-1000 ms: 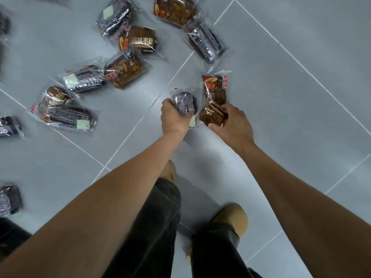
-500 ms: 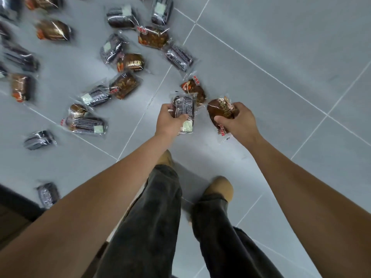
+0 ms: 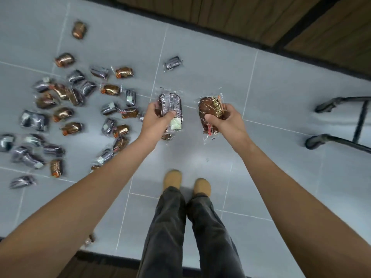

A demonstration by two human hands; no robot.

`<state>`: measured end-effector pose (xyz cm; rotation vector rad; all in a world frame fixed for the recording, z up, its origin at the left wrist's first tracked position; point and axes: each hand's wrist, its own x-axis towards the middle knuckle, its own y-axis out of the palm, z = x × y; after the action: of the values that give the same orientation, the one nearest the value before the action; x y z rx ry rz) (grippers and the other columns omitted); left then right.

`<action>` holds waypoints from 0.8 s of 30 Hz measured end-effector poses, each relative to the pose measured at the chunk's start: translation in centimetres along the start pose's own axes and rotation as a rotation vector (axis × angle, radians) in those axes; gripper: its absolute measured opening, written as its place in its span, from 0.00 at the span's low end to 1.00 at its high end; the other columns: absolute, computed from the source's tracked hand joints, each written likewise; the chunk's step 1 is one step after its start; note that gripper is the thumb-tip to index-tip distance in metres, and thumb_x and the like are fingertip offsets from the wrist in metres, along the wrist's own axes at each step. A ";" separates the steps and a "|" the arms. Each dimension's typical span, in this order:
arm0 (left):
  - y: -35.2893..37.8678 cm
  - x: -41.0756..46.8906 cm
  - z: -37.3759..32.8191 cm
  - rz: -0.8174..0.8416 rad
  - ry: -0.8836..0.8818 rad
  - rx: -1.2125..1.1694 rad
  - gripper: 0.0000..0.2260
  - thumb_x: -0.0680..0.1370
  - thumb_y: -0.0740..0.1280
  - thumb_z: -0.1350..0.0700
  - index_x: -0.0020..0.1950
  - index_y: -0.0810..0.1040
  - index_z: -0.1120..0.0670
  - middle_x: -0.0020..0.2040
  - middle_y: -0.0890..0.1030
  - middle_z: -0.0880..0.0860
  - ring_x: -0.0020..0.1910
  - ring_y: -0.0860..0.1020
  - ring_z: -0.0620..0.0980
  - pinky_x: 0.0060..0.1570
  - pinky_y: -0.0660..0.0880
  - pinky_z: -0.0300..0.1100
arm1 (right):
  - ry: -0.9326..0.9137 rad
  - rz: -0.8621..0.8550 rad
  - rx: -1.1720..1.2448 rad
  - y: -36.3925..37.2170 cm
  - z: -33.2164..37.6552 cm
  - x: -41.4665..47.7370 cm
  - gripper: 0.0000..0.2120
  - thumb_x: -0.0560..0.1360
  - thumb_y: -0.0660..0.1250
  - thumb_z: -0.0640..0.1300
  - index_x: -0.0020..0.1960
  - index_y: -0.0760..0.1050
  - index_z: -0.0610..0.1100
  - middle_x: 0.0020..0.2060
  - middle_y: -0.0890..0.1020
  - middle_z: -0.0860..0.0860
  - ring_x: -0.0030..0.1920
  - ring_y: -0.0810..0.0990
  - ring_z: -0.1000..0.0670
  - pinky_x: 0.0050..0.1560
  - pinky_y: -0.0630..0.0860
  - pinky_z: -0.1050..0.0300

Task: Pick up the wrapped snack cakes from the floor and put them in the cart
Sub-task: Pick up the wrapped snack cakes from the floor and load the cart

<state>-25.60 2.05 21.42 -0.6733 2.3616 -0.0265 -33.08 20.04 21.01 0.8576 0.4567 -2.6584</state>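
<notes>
The cakes look light and soft, so hold them gently; a hard squeeze would likely flatten them. Their clear film looks slick and crinkly. Take each cake across its body, thumb on one face and fingers on the other, not by the loose sealed ends, which could slip free.

Your left hand (image 3: 158, 119) has thumb and fingers curled round a dark cake (image 3: 170, 102), whose wrapper has black print and a pale label at its near end. Your right hand (image 3: 225, 119) grips a brown cake (image 3: 208, 109), round and glossy, with gold lettering and a red tab at 6 o'clock.

Both are held up above the floor (image 3: 281, 87), ahead of your shoes (image 3: 172, 178). Many more scattered cakes (image 3: 66, 115) lie on the floor from 8 to 11 o'clock. A black wheeled frame, probably the cart (image 3: 339, 139), stands at 3 o'clock, well apart from your right hand.
</notes>
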 end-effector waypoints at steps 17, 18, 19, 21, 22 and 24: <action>12.3 -18.8 -20.4 0.513 0.212 0.183 0.16 0.75 0.69 0.60 0.61 0.71 0.55 0.53 0.80 0.51 0.49 0.78 0.47 0.44 0.73 0.34 | -0.120 -0.548 0.344 -18.5 12.7 -21.1 0.16 0.70 0.74 0.42 0.56 0.77 0.41 0.48 0.84 0.43 0.48 0.84 0.44 0.49 0.81 0.49; 13.3 -19.9 -20.8 0.548 0.218 0.202 0.16 0.75 0.69 0.61 0.61 0.72 0.56 0.54 0.80 0.52 0.50 0.79 0.48 0.46 0.75 0.36 | -0.127 -0.576 0.353 -19.5 12.7 -22.2 0.17 0.70 0.74 0.41 0.57 0.77 0.39 0.48 0.84 0.42 0.47 0.84 0.45 0.48 0.82 0.50; 14.3 -20.9 -21.1 0.583 0.219 0.217 0.16 0.75 0.69 0.61 0.62 0.72 0.56 0.55 0.80 0.53 0.52 0.79 0.50 0.50 0.76 0.39 | -0.133 -0.606 0.363 -20.5 12.6 -23.2 0.17 0.70 0.74 0.41 0.56 0.77 0.39 0.47 0.84 0.42 0.45 0.84 0.46 0.45 0.82 0.52; 16.4 -22.6 -21.8 0.646 0.221 0.244 0.18 0.75 0.69 0.62 0.63 0.72 0.56 0.57 0.80 0.54 0.54 0.80 0.52 0.56 0.76 0.45 | -0.145 -0.663 0.394 -22.5 12.2 -25.2 0.13 0.70 0.74 0.41 0.53 0.77 0.41 0.43 0.84 0.46 0.41 0.83 0.50 0.40 0.80 0.57; 17.5 -23.4 -22.1 0.671 0.225 0.263 0.18 0.75 0.69 0.61 0.64 0.71 0.57 0.57 0.80 0.55 0.55 0.79 0.52 0.57 0.76 0.46 | -0.152 -0.690 0.411 -23.4 11.8 -26.1 0.11 0.70 0.74 0.41 0.51 0.77 0.43 0.41 0.83 0.48 0.39 0.83 0.51 0.38 0.79 0.59; 19.7 -25.0 -22.7 0.713 0.230 0.311 0.18 0.75 0.69 0.60 0.64 0.72 0.57 0.57 0.80 0.55 0.53 0.80 0.53 0.57 0.76 0.47 | -0.144 -0.746 0.454 -25.3 10.7 -27.9 0.10 0.70 0.74 0.41 0.49 0.77 0.45 0.42 0.83 0.47 0.41 0.83 0.50 0.41 0.79 0.56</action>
<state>-32.56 27.42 50.27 0.3509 2.6076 -0.1592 -26.66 44.03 51.27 0.6870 0.1403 -3.5779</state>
